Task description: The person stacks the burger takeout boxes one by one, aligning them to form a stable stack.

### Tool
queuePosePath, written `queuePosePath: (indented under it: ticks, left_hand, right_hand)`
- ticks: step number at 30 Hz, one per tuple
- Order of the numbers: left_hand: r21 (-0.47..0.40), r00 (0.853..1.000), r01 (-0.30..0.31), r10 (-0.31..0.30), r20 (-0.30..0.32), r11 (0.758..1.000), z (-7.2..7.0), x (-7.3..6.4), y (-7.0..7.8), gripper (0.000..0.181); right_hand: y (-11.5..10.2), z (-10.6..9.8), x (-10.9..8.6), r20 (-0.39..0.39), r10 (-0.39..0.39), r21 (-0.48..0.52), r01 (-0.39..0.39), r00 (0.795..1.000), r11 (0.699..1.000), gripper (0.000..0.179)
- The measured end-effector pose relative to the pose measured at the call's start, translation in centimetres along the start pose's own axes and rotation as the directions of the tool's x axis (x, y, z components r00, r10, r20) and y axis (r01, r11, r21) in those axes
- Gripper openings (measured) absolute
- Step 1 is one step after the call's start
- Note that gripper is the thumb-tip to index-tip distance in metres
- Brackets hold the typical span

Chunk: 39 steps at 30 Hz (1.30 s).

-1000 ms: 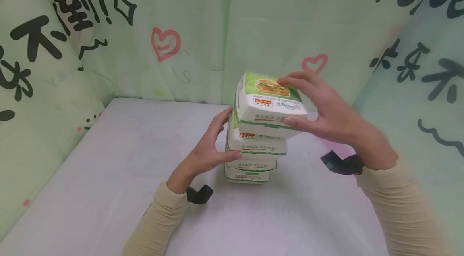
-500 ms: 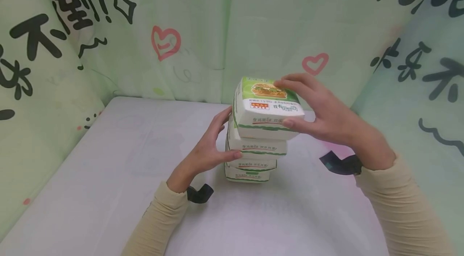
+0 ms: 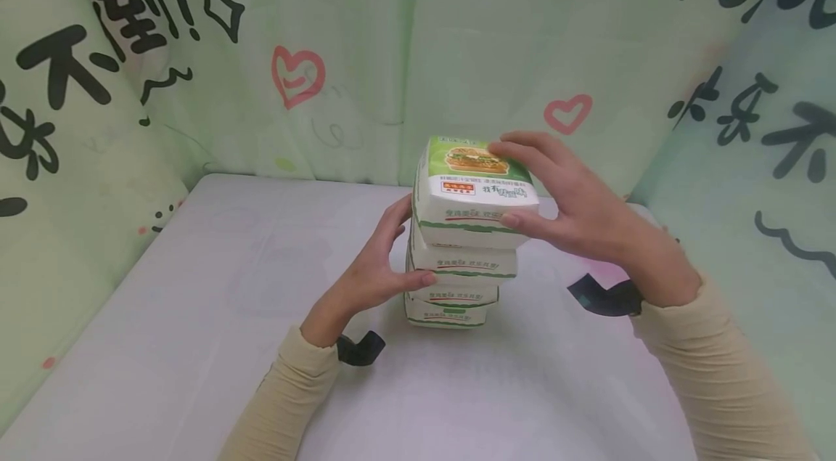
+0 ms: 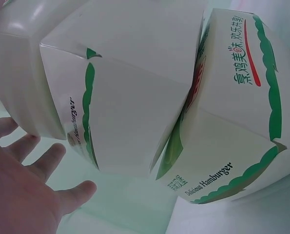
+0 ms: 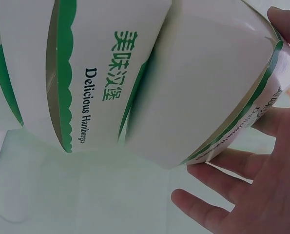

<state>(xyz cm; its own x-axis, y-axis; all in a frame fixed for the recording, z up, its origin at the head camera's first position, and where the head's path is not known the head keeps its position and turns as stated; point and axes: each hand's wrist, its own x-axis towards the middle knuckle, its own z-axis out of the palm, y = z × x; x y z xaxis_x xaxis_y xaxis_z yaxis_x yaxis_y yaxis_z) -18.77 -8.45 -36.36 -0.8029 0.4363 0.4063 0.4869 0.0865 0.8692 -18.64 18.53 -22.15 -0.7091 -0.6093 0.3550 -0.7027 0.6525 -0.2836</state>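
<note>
White-and-green hamburger boxes [image 3: 464, 263] stand in a stack of several at the table's middle. My right hand [image 3: 571, 203] grips the top box [image 3: 451, 218] by its right side, thumb on the front and fingers on the lid, which shows a burger picture. In the right wrist view this held box [image 5: 198, 73] is tilted against the box [image 5: 103, 63] beneath it. My left hand [image 3: 369, 268] lies against the stack's left side, thumb on the front of the second box down. In the left wrist view its fingers [image 4: 47, 163] are spread, nearly straight, beside the boxes [image 4: 130, 92].
The white tabletop [image 3: 215, 345] extends around the stack. A pale green curtain [image 3: 353, 25] with hearts and black lettering encloses the back and both sides. A black strap [image 3: 361, 349] hangs at the left wrist and another strap [image 3: 606, 296] at the right.
My right hand has moved slightly left and down with the top box, bringing it more in line with the boxes below. The left hand has stayed in place.
</note>
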Motion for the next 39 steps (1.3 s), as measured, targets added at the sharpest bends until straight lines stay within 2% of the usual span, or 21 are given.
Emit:
queuePosePath:
  ticks: [10, 23, 39]
  left_hand:
    - [0.001, 1.000, 0.000, 0.000, 0.008, 1.000, -0.04, -0.05, -0.09, 0.099]
    - [0.002, 1.000, -0.019, 0.019, 0.007, 1.000, -0.09, -0.07, -0.06, 0.099]
    - [0.010, 1.000, -0.012, 0.012, 0.004, 1.000, -0.14, -0.04, -0.09, 0.091]
  right_hand:
    - [0.11, 0.15, -0.12, -0.009, -0.018, 0.013, 0.019, 1.000, 1.000, 0.079]
    - [0.11, 0.28, -0.32, -0.003, -0.002, 0.026, 0.002, 1.000, 1.000, 0.081]
    - [0.56, 0.14, -0.60, -0.043, -0.022, 0.057, 0.024, 0.999, 0.998, 0.078]
